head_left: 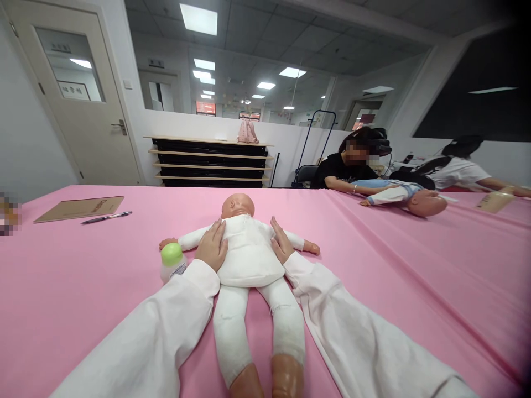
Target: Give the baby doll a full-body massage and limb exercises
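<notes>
Head view, looking down and forward: baby doll (248,249) lies face up at centre frame on the pink-covered desk (83,276), head away from the wearer, legs toward the lower edge. Left hand (212,246) rests flat, fingers extended, against the doll's flank at left of centre; right hand (281,243) mirrors it on the other flank. Both are released and open, palms pressing the white suit from either side, not clenched round anything; judged, this bracing keeps the soft torso centred and steady. Both forearms in white sleeves run in from the bottom of the frame. Bottle with green cap (172,262) stands just beside the left wrist, close to the doll's outstretched arm, apart from it as far as can be told. Brown folder (78,209) and pen (107,217) lie at upper left, well apart. Another person (352,166) sits at upper right with a second doll (404,198). Doll's feet are cut off by the lower edge; the thumbs are hard to make out; the bottle label is unreadable.
</notes>
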Tool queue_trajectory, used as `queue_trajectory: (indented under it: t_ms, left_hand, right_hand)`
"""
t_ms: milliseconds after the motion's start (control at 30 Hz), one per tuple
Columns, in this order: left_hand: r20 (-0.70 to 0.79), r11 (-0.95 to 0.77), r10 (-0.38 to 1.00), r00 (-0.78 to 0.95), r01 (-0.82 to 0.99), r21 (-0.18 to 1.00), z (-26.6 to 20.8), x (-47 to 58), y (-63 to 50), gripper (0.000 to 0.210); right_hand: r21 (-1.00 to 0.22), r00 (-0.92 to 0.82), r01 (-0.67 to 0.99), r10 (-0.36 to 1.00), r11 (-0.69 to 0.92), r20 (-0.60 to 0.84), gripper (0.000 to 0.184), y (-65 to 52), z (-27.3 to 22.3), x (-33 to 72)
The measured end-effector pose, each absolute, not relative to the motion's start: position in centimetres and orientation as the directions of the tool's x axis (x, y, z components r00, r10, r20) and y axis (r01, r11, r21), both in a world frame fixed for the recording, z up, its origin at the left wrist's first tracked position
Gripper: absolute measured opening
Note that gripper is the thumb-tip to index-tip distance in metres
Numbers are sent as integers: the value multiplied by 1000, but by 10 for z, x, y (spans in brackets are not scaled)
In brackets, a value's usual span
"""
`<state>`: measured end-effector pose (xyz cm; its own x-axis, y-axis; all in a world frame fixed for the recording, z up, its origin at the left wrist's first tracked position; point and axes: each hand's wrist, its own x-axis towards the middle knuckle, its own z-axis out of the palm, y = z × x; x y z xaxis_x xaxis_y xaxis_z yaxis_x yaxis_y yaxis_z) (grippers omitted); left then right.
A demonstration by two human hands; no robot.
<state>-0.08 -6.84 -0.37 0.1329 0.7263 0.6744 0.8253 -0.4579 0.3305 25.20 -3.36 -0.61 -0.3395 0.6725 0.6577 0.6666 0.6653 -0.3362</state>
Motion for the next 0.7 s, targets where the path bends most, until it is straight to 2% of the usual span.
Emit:
queue_trajectory:
  t_ms: [133,267,367,533,700]
  left_hand:
    - [689,-399,714,124,881,255,5,0,-76,54]
    - [675,-348,730,109,909,228,13,5,-83,54]
    - [628,-325,772,98,910,257,16,7,-84,53]
    - [522,-303,849,85,887,348,14,7,-83,48]
    - [505,-309,858,96,881,358,13,6,-82,47]
  right_hand:
    - [-313,-415,646,664,696,622,63,-34,-5,252]
    - [-271,-409,714,699,646,587,61,-28,-13,251]
    - [-243,-393,761,725,602,565,58,-20,-22,251]
    - [-232,-436,787,781,572,447,52,-12,-28,252]
    - [-259,-428,775,780,577,456,53,-10,-28,254]
